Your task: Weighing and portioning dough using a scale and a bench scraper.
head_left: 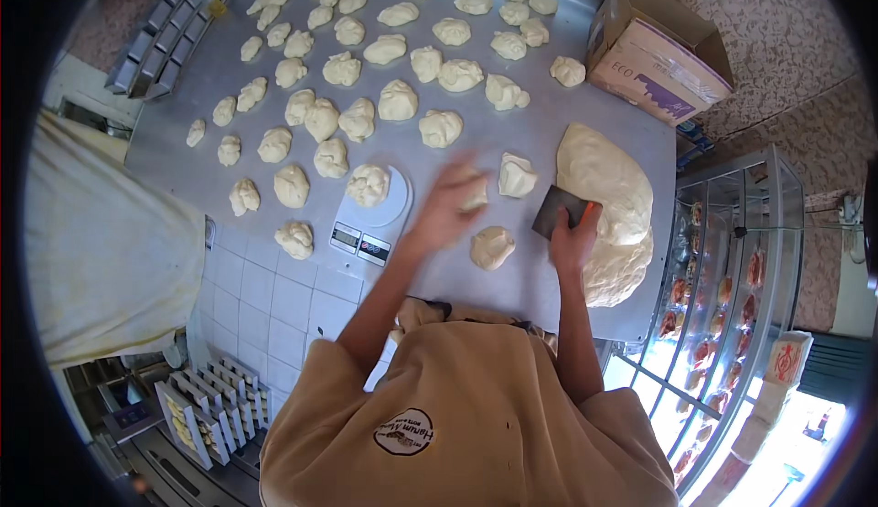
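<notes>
Your right hand (574,240) is closed around a dark bench scraper (558,212), gripping it at the orange edge, the blade flat against the near flank of the big dough mass (604,187). That mass lies at the right end of the steel table (512,274), just below a cardboard box (654,50).

Your left hand (448,205) is motion-blurred, fingers spread, over a small dough piece (474,198); whether it grips or only touches it, you cannot tell. Another cut piece (517,176) sits just right of it, and a third (491,246) lies nearer you, between your forearms.

A white digital scale (370,219) stands left of that hand, one portion (368,184) on its platform. Rows of portioned dough lumps (384,50) cover the far half of the table.
</notes>
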The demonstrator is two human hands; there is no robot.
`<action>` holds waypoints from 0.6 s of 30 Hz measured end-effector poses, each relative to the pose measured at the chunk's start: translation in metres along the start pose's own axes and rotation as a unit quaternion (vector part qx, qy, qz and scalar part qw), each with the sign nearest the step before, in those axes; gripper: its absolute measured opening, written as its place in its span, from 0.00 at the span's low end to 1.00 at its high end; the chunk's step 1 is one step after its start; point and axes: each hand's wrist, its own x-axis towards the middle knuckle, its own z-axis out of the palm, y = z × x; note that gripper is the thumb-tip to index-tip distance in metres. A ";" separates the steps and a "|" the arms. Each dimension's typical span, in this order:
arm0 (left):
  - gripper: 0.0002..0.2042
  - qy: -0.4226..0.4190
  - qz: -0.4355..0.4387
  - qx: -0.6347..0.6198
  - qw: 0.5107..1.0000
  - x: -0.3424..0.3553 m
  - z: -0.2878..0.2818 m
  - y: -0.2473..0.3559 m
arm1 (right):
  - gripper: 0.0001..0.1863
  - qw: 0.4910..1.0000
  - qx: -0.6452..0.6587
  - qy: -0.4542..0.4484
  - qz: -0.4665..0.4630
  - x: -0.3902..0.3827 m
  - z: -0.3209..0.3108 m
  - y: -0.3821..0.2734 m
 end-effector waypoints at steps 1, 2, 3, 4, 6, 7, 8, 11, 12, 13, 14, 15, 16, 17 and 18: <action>0.33 0.005 -0.020 0.053 0.998 -0.015 -0.045 -0.005 | 0.18 1.000 0.001 -0.009 0.013 -0.012 -0.005 0.000; 0.35 0.031 -0.041 0.151 0.987 -0.034 -0.078 -0.011 | 0.18 1.000 0.004 -0.019 0.025 -0.020 -0.009 -0.001; 0.34 0.016 -0.102 0.235 0.966 -0.045 -0.096 -0.023 | 0.18 0.999 0.007 -0.029 0.036 -0.027 -0.010 -0.002; 0.32 0.004 -0.170 0.320 0.932 -0.059 -0.109 -0.029 | 0.18 0.998 0.011 -0.047 0.046 -0.032 -0.010 -0.006; 0.31 0.086 -0.212 0.234 0.945 -0.071 -0.112 -0.054 | 0.18 0.996 0.016 -0.080 0.025 -0.041 -0.004 -0.016; 0.29 0.159 -0.240 0.141 0.947 -0.067 -0.111 -0.072 | 0.18 0.995 0.017 -0.102 0.012 -0.046 0.001 -0.024; 0.28 0.229 -0.265 0.046 0.935 -0.066 -0.111 -0.089 | 0.18 0.992 0.017 -0.124 -0.002 -0.051 0.006 -0.032; 0.18 0.324 -0.210 -0.061 0.921 -0.077 -0.099 -0.083 | 0.17 0.983 0.005 -0.184 -0.022 -0.063 0.021 -0.054; 0.18 0.321 -0.212 -0.064 0.921 -0.085 -0.087 -0.061 | 0.17 0.975 -0.008 -0.220 -0.025 -0.068 0.023 -0.061; 0.19 0.188 -0.266 -0.060 0.944 -0.097 -0.072 -0.034 | 0.17 0.966 -0.021 -0.256 -0.027 -0.074 0.026 -0.067; 0.19 0.049 -0.314 -0.055 0.947 -0.108 -0.061 -0.012 | 0.17 0.956 -0.033 -0.292 -0.028 -0.082 0.028 -0.072; 0.19 0.047 -0.317 -0.056 0.946 -0.119 -0.048 -0.004 | 0.17 0.955 -0.035 -0.294 -0.025 -0.089 0.033 -0.074; 0.19 0.037 -0.293 -0.029 0.955 -0.132 -0.034 -0.001 | 0.17 0.950 -0.040 -0.306 -0.040 -0.097 0.039 -0.073; 0.18 0.029 -0.269 -0.001 0.963 -0.143 -0.020 -0.001 | 0.17 0.945 -0.044 -0.320 -0.057 -0.104 0.047 -0.071; 0.18 0.022 -0.241 0.027 0.970 -0.145 -0.011 -0.001 | 0.17 0.940 -0.048 -0.330 -0.075 -0.106 0.057 -0.069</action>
